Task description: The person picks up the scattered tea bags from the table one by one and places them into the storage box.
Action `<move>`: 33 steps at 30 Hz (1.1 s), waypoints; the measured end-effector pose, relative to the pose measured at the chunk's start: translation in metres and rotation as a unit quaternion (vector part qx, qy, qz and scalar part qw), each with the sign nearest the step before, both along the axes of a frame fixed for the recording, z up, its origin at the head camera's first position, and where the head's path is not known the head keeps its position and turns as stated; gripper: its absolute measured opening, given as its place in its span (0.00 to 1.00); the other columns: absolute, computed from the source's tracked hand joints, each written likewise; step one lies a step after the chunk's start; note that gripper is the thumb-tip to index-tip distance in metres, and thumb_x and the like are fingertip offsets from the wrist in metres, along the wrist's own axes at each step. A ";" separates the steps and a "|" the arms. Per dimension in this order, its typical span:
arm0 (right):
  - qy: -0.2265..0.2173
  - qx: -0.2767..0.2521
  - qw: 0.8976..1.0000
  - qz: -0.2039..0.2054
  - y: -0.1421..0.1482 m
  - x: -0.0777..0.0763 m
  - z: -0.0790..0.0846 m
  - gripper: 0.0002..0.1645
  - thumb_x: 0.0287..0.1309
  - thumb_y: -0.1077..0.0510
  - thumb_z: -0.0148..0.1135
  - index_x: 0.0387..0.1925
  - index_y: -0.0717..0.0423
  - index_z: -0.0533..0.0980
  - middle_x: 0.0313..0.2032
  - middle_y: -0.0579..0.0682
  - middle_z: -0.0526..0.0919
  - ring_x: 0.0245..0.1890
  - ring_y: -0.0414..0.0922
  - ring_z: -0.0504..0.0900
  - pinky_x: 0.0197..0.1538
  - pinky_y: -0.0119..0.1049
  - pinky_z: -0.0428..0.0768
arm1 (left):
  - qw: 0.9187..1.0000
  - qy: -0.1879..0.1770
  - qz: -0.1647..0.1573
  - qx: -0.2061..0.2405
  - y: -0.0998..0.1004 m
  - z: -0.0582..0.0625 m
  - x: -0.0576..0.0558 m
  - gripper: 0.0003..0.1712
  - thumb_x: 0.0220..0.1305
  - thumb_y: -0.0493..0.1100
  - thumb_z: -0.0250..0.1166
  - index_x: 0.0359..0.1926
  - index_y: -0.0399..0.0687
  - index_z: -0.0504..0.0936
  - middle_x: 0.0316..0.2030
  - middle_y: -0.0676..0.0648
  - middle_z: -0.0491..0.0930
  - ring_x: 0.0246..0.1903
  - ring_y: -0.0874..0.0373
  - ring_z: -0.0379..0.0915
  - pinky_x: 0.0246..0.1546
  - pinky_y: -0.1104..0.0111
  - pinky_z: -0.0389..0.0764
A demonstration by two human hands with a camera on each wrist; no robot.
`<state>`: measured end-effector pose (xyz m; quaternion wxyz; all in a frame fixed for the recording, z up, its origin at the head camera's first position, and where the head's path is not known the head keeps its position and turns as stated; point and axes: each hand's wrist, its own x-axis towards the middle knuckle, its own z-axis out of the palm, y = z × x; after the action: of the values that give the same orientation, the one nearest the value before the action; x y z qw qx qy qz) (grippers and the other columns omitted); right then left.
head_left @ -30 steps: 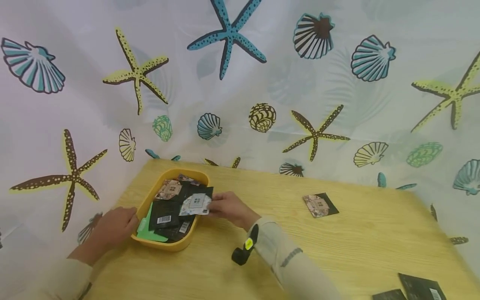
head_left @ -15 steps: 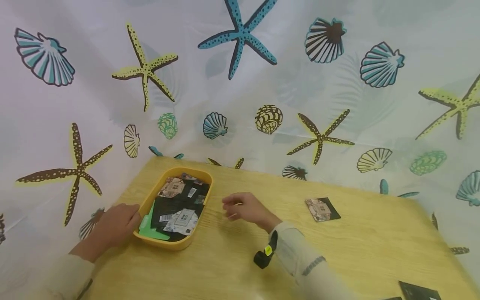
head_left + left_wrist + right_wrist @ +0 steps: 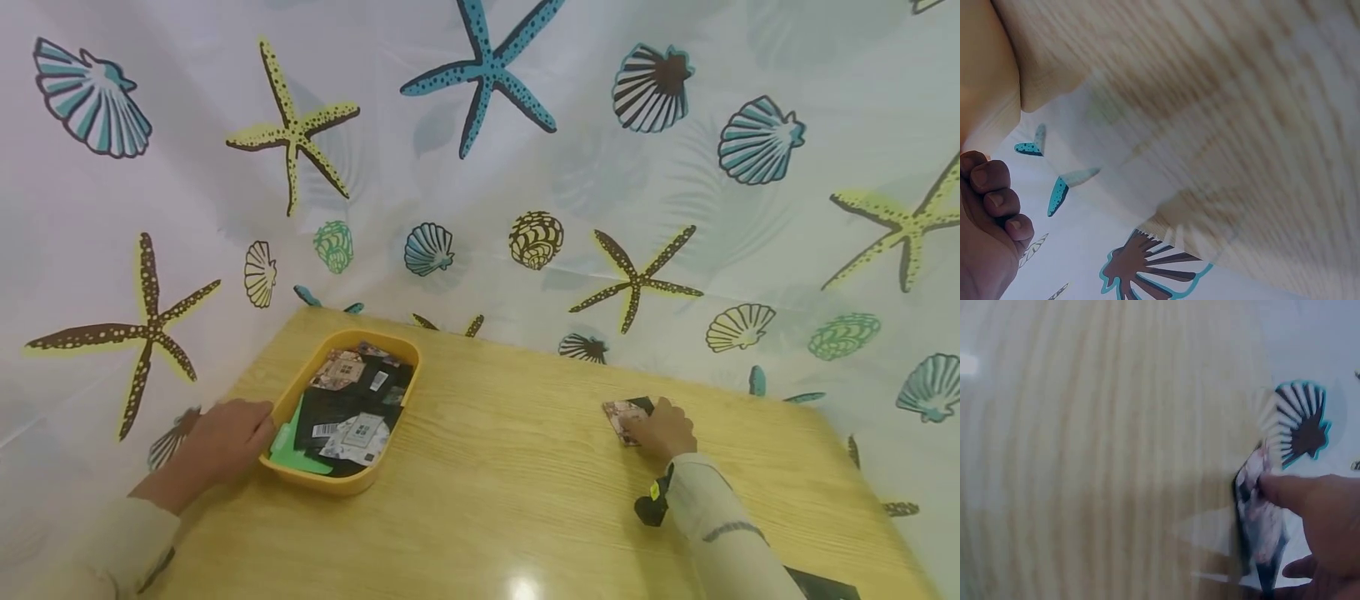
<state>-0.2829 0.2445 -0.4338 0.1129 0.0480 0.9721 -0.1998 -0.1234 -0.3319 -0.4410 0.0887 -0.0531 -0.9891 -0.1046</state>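
A yellow plastic bin (image 3: 341, 483) stands at the left of the table, filled with flat black packets, a white floral packet (image 3: 360, 437) on top and a green piece (image 3: 296, 454) at its near left corner. My left hand (image 3: 228, 437) holds the bin's left rim; in the left wrist view its fingers (image 3: 1000, 178) are curled below the bin wall (image 3: 988, 81). At the right, my right hand (image 3: 663, 431) pinches a pink-and-black floral packet (image 3: 618, 414). The right wrist view shows the thumb on the packet (image 3: 1263, 519), which stands tilted; the other fingers are partly hidden.
More black packets (image 3: 821, 586) lie at the table's lower right, mostly behind the right sleeve. A white curtain (image 3: 517, 167) printed with starfish and shells hangs along the back and sides of the wooden table (image 3: 480, 467).
My right hand let go of the white floral packet in the bin, moved right across the table and took hold of the pink-and-black packet. My left hand stays at the bin.
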 end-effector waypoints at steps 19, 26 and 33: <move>-0.048 -0.303 0.945 0.111 -0.079 0.008 0.025 0.20 0.69 0.58 0.56 0.54 0.70 0.75 0.31 0.49 0.86 0.25 0.36 0.84 0.31 0.32 0.79 | 0.999 -0.037 0.024 -0.002 0.006 0.006 0.000 0.16 0.69 0.42 0.47 0.22 0.51 0.65 0.18 0.52 0.62 0.23 0.57 0.58 0.27 0.65 0.60; -0.118 -0.420 0.874 0.211 -0.178 0.035 0.063 0.23 0.68 0.64 0.55 0.62 0.65 0.72 0.40 0.60 0.88 0.31 0.39 0.87 0.38 0.37 0.85 | 0.999 -0.035 0.024 -0.003 0.006 0.009 -0.001 0.16 0.69 0.42 0.47 0.21 0.51 0.65 0.18 0.52 0.62 0.23 0.57 0.58 0.27 0.65 0.60; -0.142 -0.443 0.858 0.218 -0.271 0.059 0.053 0.26 0.64 0.70 0.57 0.64 0.68 0.69 0.56 0.72 0.79 0.36 0.53 0.89 0.47 0.46 0.85 | 0.999 -0.031 0.014 0.002 0.004 0.005 0.000 0.17 0.69 0.41 0.48 0.20 0.52 0.64 0.16 0.53 0.61 0.21 0.59 0.55 0.26 0.66 0.58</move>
<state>-0.2235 -0.0267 -0.3813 0.2998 -0.1920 0.7400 -0.5706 -0.1235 -0.3279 -0.4361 0.0600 -0.0354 -0.9918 -0.1072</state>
